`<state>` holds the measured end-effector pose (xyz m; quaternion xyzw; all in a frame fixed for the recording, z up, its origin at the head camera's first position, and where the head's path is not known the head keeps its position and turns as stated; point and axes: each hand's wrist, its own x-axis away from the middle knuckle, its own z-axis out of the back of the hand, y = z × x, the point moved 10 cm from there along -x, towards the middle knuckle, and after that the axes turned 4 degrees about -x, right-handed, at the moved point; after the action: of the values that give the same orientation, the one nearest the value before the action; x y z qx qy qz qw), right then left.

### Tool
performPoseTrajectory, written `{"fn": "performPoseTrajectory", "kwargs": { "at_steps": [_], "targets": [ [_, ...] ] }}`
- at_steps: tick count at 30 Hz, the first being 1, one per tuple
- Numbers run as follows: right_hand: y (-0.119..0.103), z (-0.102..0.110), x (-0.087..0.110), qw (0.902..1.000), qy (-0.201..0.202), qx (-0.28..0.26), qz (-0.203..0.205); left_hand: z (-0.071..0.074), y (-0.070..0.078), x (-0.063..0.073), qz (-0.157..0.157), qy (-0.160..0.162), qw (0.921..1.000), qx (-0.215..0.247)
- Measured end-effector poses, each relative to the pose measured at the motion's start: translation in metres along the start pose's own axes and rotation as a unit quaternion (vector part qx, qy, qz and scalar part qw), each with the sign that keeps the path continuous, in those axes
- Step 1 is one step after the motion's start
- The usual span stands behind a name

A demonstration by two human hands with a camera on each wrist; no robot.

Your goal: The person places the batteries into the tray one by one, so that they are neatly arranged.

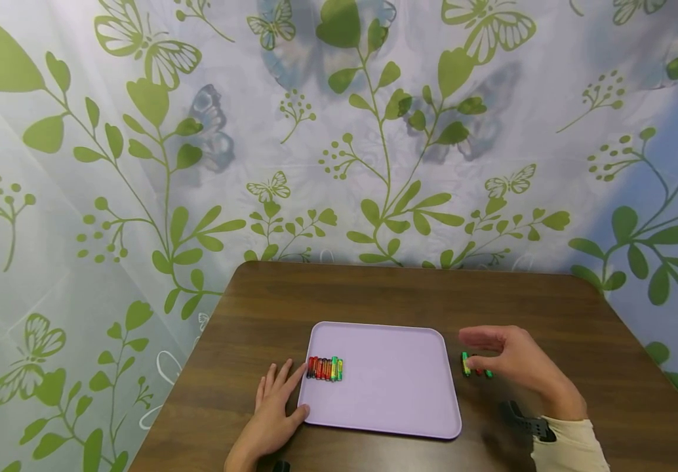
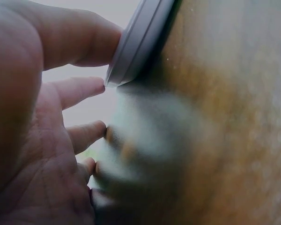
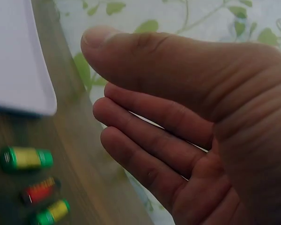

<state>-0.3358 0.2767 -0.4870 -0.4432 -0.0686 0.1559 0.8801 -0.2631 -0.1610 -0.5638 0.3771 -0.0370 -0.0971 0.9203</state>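
Observation:
A lilac tray [image 1: 392,383] lies on the table. Along its left side stands a close row of batteries [image 1: 323,368], several red and black, with green and yellow ones at the right end. My left hand [image 1: 274,410] rests at the tray's left edge, fingers spread and straight, thumb against the rim [image 2: 133,44] in the left wrist view. To the right of the tray, my right hand [image 1: 518,364] hovers over loose batteries with thumb and fingers apart, holding nothing. Below it are a green-and-yellow battery [image 3: 27,159], a red-and-black battery [image 3: 40,191] and another green-and-yellow battery [image 3: 54,212].
The brown wooden table [image 1: 410,292] has rounded far corners. Behind it hangs a pale curtain [image 1: 315,144] printed with green leaves and butterflies. A dark band [image 1: 530,426] sits on the right wrist by a cream sleeve [image 1: 572,446].

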Motion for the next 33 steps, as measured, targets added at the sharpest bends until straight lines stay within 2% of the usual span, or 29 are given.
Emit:
{"fn": "performPoseTrajectory", "kwargs": {
  "at_steps": [6,20,28,33],
  "targets": [
    [0.018,0.015,0.011,0.9994,0.010,0.032,-0.008,0.000,-0.001,0.000,0.000,0.002,1.0000,0.000],
    [0.057,0.016,0.016,0.9969,0.009,0.075,-0.022,0.000,-0.002,0.000,0.000,0.003,1.0000,-0.005],
    [0.060,0.009,0.012,0.9944,0.024,0.103,0.006,0.001,-0.002,-0.001,-0.001,0.007,0.9999,-0.009],
    [0.064,0.004,0.012,0.9938,0.030,0.107,0.005,0.000,-0.001,0.000,0.002,0.005,1.0000,-0.007]
  ]
}}
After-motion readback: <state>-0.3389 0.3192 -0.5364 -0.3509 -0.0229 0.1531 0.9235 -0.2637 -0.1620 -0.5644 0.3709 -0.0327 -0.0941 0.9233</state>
